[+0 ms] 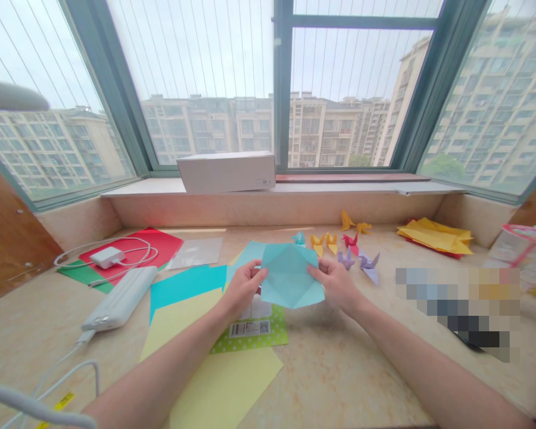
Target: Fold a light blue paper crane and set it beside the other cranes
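I hold a light blue, partly folded sheet of paper (290, 275) up above the table between both hands. My left hand (242, 288) pinches its left edge, fingers closed on it. My right hand (335, 281) grips its right edge the same way. Under the hands lie a teal sheet (183, 286), yellow sheets (223, 387) and a green dotted paper pack (259, 330) with a barcode label. Several small folded paper cranes (348, 250) in orange, red, purple and teal stand just beyond my right hand.
A white power bank (120, 304) with cable lies at left, near a white charger (106, 256) on red and green paper. A white box (227, 171) sits on the window sill. Yellow paper stack (435, 235) is far right, beside a pink wire rack (531, 238).
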`<state>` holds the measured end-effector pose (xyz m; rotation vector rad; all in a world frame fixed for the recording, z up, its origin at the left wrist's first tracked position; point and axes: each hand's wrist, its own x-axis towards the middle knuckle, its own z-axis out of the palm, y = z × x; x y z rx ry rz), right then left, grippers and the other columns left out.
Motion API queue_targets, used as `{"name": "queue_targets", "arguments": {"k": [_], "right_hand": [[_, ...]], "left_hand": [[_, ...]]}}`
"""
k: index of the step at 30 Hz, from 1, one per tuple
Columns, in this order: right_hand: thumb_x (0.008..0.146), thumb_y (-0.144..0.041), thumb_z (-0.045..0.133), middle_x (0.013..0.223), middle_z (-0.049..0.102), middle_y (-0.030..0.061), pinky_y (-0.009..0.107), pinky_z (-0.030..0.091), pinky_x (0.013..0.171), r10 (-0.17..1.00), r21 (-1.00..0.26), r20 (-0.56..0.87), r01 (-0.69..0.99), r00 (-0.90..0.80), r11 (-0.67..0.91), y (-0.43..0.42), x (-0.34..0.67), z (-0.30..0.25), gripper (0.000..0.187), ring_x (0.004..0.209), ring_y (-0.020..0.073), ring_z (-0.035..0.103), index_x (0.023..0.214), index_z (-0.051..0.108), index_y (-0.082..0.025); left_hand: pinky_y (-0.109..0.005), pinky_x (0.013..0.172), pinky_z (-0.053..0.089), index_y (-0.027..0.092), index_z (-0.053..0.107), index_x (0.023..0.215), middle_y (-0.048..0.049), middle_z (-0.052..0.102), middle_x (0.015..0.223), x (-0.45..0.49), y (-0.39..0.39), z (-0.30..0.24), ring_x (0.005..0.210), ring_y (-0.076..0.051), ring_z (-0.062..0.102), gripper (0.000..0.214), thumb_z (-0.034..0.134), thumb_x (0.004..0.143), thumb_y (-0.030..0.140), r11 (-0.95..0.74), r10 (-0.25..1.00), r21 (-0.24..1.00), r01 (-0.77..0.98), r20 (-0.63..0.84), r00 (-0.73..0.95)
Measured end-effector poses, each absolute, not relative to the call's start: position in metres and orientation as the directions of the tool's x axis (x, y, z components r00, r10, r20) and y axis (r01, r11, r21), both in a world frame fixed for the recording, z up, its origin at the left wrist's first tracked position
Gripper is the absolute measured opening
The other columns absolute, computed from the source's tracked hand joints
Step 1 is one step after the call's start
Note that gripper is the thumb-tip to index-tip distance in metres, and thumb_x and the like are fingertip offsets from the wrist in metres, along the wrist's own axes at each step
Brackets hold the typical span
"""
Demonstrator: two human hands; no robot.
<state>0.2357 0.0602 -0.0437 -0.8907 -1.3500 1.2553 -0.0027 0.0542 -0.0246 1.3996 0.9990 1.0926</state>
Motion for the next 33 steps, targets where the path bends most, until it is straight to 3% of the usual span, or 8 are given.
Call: {"name": "queue_targets", "arguments": {"k": [8,12,16,19,23,26,29,33], "right_hand": [[0.076,-0.046,0.076,0.097,0.076,0.0069,0.038,0.056,0.072,0.952,-0.98,0.162,-0.159,-0.261,0.123,0.057,0.236,-0.04,0.044,0.077,0.0238,0.071,0.112,0.07,-0.021],[0.072,-0.036,0.075,0.09,0.076,0.005,0.031,0.052,0.065,0.974,-0.98,0.15,-0.153,-0.171,0.124,0.059,0.24,-0.041,0.032,0.072,0.0198,0.068,0.101,0.076,-0.022],[0.068,-0.022,0.067,0.111,0.07,0.0051,0.028,0.048,0.066,0.966,-0.97,0.223,-0.131,-0.129,0.206,0.06,0.242,-0.042,0.016,0.086,0.0194,0.064,0.079,0.079,-0.023],[0.066,-0.016,0.057,0.113,0.067,0.0056,0.028,0.047,0.066,0.948,-0.958,0.287,-0.023,-0.141,0.286,0.057,0.241,-0.041,0.024,0.09,0.0199,0.062,0.07,0.079,-0.024],[0.066,-0.014,0.051,0.117,0.065,0.006,0.03,0.048,0.073,0.933,-0.937,0.324,0.087,-0.158,0.34,0.053,0.235,-0.04,0.029,0.101,0.0226,0.061,0.066,0.078,-0.023],[0.073,-0.019,0.057,0.121,0.065,0.0051,0.032,0.049,0.075,0.961,-0.97,0.244,-0.028,-0.129,0.242,0.052,0.233,-0.039,0.025,0.098,0.0224,0.063,0.087,0.077,-0.024],[0.082,-0.027,0.057,0.117,0.068,0.004,0.033,0.05,0.078,0.981,-0.964,0.134,-0.246,-0.141,0.097,0.05,0.233,-0.034,0.04,0.092,0.0204,0.067,0.121,0.063,-0.03],[0.088,-0.042,0.058,0.101,0.072,0.0036,0.032,0.05,0.074,0.974,-0.968,0.098,-0.246,-0.204,0.046,0.047,0.231,-0.029,0.049,0.083,0.0197,0.068,0.135,0.048,-0.029]], "left_hand": [[-0.022,0.055,0.04,0.014,0.064,0.1,-0.0009,0.067,0.07,0.0,0.055,-0.026,0.058,-0.012,0.057,0.041,0.073,0.075,0.046,-0.074,0.963,0.993,-0.09,0.095,0.254],[-0.02,0.053,0.036,0.017,0.063,0.106,0.0024,0.063,0.067,0.001,0.055,-0.023,0.055,-0.01,0.052,0.037,0.071,0.076,0.038,-0.072,0.967,0.987,-0.141,0.104,0.232],[-0.02,0.054,0.038,0.016,0.064,0.093,0.0026,0.059,0.064,0.002,0.052,-0.019,0.056,-0.009,0.051,0.023,0.065,0.077,0.032,-0.019,0.978,0.972,-0.235,0.067,0.197],[-0.024,0.058,0.044,0.016,0.062,0.099,0.0002,0.061,0.069,0.002,0.049,-0.018,0.063,-0.014,0.057,0.031,0.06,0.081,0.041,0.026,0.971,0.95,-0.31,0.049,0.233],[-0.023,0.06,0.044,0.017,0.057,0.116,-0.0003,0.065,0.075,0.002,0.047,-0.02,0.064,-0.013,0.059,0.051,0.074,0.075,0.041,-0.012,0.959,0.99,-0.14,0.051,0.278],[-0.023,0.062,0.044,0.017,0.05,0.126,-0.0009,0.068,0.079,0.003,0.051,-0.025,0.065,-0.013,0.061,0.067,0.08,0.07,0.036,-0.062,0.961,0.994,-0.094,0.084,0.262],[-0.024,0.066,0.046,0.018,0.045,0.13,-0.0015,0.069,0.081,0.001,0.055,-0.03,0.068,-0.014,0.063,0.071,0.08,0.071,0.035,-0.125,0.967,0.986,-0.106,0.145,0.21],[-0.024,0.067,0.046,0.019,0.048,0.125,-0.001,0.069,0.08,0.001,0.056,-0.032,0.07,-0.014,0.063,0.064,0.08,0.072,0.035,-0.15,0.967,0.984,-0.098,0.167,0.192]]}}
